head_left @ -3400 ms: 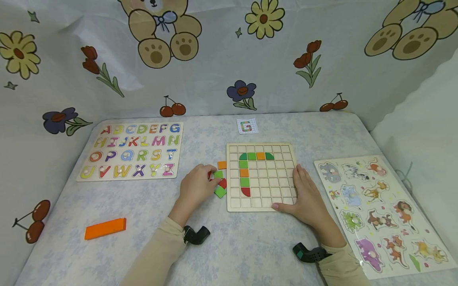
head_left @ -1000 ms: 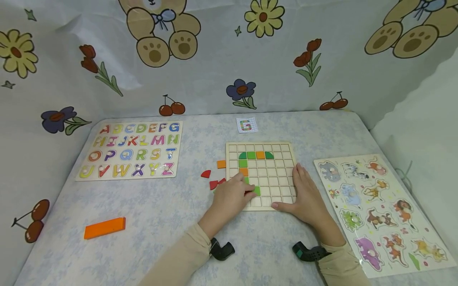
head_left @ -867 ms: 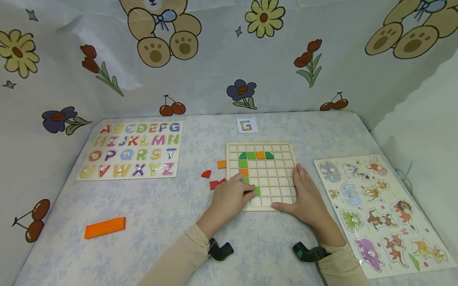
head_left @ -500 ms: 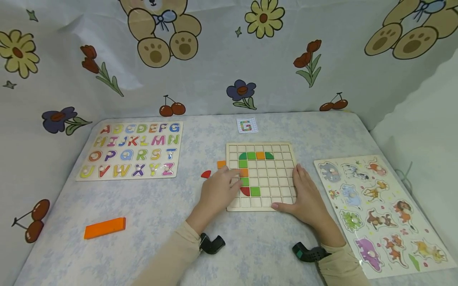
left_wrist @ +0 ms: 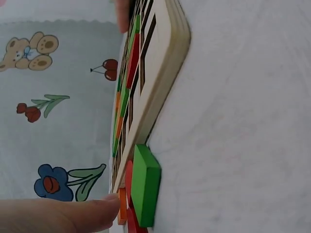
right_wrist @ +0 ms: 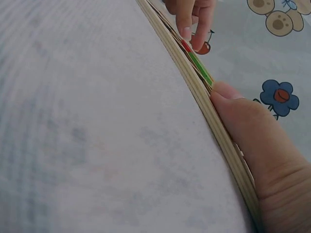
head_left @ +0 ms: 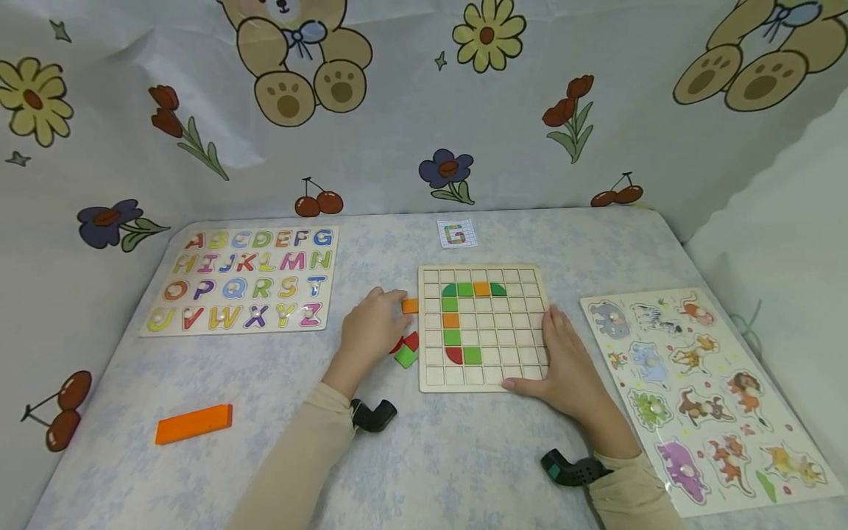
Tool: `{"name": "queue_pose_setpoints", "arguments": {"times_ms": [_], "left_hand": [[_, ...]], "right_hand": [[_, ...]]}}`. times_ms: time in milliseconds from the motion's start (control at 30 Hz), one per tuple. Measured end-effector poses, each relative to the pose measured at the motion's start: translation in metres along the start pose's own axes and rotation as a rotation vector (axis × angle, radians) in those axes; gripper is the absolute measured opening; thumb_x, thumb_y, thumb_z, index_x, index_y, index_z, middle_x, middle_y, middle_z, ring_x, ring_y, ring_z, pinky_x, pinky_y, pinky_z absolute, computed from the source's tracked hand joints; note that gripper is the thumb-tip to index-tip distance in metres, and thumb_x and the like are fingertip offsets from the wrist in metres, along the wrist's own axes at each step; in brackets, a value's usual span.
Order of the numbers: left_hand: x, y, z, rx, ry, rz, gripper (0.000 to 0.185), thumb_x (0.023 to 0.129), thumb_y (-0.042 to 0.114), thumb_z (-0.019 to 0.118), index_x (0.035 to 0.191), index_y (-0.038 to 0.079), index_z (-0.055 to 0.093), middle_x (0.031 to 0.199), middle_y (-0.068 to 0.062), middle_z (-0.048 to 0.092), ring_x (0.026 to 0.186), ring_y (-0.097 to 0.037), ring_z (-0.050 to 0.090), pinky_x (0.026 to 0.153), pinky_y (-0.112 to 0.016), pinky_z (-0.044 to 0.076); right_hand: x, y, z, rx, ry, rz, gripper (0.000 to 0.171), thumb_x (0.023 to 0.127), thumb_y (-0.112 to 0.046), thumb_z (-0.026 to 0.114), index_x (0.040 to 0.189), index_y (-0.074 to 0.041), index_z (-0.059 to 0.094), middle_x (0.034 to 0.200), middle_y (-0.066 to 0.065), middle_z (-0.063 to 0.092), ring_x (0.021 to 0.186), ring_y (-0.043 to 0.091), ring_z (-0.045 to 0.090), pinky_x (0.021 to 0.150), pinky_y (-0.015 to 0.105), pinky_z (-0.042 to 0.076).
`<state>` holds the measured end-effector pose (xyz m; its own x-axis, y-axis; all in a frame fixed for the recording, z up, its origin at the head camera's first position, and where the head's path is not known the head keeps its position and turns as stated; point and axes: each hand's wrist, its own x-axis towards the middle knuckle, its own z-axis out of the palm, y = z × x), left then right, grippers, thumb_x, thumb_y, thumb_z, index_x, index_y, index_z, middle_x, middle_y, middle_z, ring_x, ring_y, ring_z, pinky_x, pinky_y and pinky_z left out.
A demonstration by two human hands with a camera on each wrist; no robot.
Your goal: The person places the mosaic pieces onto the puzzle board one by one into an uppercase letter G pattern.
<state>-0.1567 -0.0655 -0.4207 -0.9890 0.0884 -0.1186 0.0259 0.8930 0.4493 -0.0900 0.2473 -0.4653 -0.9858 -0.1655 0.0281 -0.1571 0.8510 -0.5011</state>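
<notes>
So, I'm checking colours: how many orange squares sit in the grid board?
2: one orange square in the top tiled row, another in the left tiled column, each between green pieces.

Looks like children's play corner — cartoon-print backdrop [head_left: 391,136], table [head_left: 477,464] with alphabet puzzle [head_left: 240,281] and animal puzzle [head_left: 705,403].

Head view looks forward and down; low, close wrist views, from near left and right, share the square pale-wooden grid board [head_left: 503,335].

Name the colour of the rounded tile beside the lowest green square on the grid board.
The rounded tile is red, seen best in the head view.
</notes>
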Motion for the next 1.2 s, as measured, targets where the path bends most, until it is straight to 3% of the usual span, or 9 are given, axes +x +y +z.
{"name": "queue_pose_setpoints", "arguments": {"times_ms": [333, 667, 967, 1100, 1200], "left_hand": [[0.002, 0.0, -0.001, -0.008, 0.005, 0.006, 0.031, 0.089, 0.032, 0.075, 0.119, 0.024, 0.072, 0.096, -0.002, 0.057, 0.067, -0.02, 0.054, 0.053, -0.028, 0.042], [0.003, -0.003, 0.0, -0.032, 0.017, 0.012, 0.034, 0.087, 0.032, 0.077, 0.118, 0.018, 0.074, 0.092, -0.003, 0.056, 0.066, -0.019, 0.053, 0.053, -0.028, 0.041], [0.0, -0.003, 0.0, -0.04, 0.039, 0.002, 0.034, 0.087, 0.035, 0.077, 0.115, 0.016, 0.073, 0.091, -0.001, 0.057, 0.067, -0.018, 0.055, 0.054, -0.027, 0.043], [-0.004, 0.005, -0.004, -0.072, 0.047, 0.005, 0.033, 0.087, 0.036, 0.076, 0.115, 0.019, 0.072, 0.094, 0.0, 0.058, 0.068, -0.018, 0.055, 0.055, -0.027, 0.043], [-0.011, 0.018, -0.008, -0.11, 0.022, 0.044, 0.032, 0.089, 0.037, 0.074, 0.116, 0.02, 0.072, 0.095, 0.0, 0.06, 0.068, -0.018, 0.055, 0.054, -0.029, 0.042]], "right_hand": [[-0.003, 0.001, -0.005, -0.009, -0.023, -0.004, 0.148, 0.06, -0.071, 0.083, 0.156, 0.004, -0.001, 0.165, 0.022, -0.004, 0.154, 0.042, -0.001, 0.121, 0.059, 0.014], [-0.004, 0.006, -0.006, -0.022, -0.058, -0.006, 0.156, 0.052, -0.076, 0.082, 0.156, 0.002, -0.004, 0.166, 0.02, -0.007, 0.154, 0.039, -0.004, 0.121, 0.059, 0.012], [-0.005, 0.005, -0.002, -0.027, -0.031, -0.016, 0.153, 0.055, -0.072, 0.084, 0.156, 0.004, -0.003, 0.165, 0.022, -0.004, 0.154, 0.042, -0.001, 0.119, 0.061, 0.014], [-0.006, 0.003, -0.002, -0.032, -0.022, -0.014, 0.154, 0.055, -0.072, 0.084, 0.156, 0.004, -0.003, 0.165, 0.023, -0.003, 0.154, 0.042, 0.0, 0.119, 0.061, 0.015], [-0.005, 0.003, -0.001, -0.032, -0.019, -0.011, 0.153, 0.055, -0.072, 0.084, 0.156, 0.004, -0.003, 0.165, 0.022, -0.003, 0.154, 0.041, 0.0, 0.119, 0.061, 0.016]]}}
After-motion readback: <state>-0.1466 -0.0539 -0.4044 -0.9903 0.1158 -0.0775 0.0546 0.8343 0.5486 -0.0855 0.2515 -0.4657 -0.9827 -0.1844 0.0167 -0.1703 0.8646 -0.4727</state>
